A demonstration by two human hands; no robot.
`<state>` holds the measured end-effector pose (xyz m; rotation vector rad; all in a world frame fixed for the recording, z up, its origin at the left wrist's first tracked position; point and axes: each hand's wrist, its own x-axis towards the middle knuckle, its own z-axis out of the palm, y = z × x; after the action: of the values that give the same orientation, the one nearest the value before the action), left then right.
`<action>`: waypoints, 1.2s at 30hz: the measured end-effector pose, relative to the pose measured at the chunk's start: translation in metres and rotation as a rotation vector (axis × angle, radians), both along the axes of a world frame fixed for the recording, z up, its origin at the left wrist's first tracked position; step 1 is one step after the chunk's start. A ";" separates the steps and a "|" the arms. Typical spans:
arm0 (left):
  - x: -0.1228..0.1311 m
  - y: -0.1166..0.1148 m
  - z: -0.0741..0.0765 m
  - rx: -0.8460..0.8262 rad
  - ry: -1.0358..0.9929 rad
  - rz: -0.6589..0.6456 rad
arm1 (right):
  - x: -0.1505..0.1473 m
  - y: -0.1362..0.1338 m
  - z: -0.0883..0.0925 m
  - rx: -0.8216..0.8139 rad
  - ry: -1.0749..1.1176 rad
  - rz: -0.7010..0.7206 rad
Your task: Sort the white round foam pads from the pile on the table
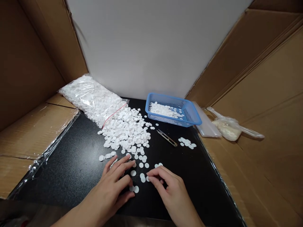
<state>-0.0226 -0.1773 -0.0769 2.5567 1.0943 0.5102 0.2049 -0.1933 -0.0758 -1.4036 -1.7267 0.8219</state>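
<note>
Small white discs point(126, 130) lie in a heap on a black table point(71, 164), spilling from an open clear plastic bag point(93, 99). My left hand point(113, 186) rests flat on the table near the heap's front edge, fingers stretched out over a few loose discs point(134, 188). My right hand point(169, 189) lies beside it, fingers curled down, its fingertips touching a disc point(148, 178) on the surface. Neither hand has lifted anything.
A blue plastic basket point(191, 115) holding some discs stands at the back right. Thread snips point(167, 138) lie in front of it, next to a small cluster of discs point(187, 142). Clear bags point(227, 127) lie on the cardboard at right. Cardboard walls surround the table.
</note>
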 end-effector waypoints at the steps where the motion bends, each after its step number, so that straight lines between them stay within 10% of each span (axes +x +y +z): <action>1: -0.001 0.000 0.000 -0.002 -0.003 0.017 | 0.001 0.000 0.000 -0.019 0.009 -0.013; 6: 0.004 0.004 0.016 -0.093 -0.144 0.088 | -0.004 0.001 0.007 -0.141 0.125 -0.054; 12: 0.032 0.030 0.046 -0.689 -0.407 0.036 | -0.011 0.013 0.027 -0.082 0.093 0.103; 23: 0.058 0.065 0.049 -1.289 -0.973 0.303 | 0.065 0.132 0.012 0.055 -0.469 -0.135; 36: 0.076 0.069 0.060 -1.396 -1.235 0.442 | 0.040 0.076 0.036 0.417 -0.122 0.021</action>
<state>0.0538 -0.1079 -0.0169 0.5480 0.8876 0.8078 0.2454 -0.1168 -0.0394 -1.1702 -1.8760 0.3595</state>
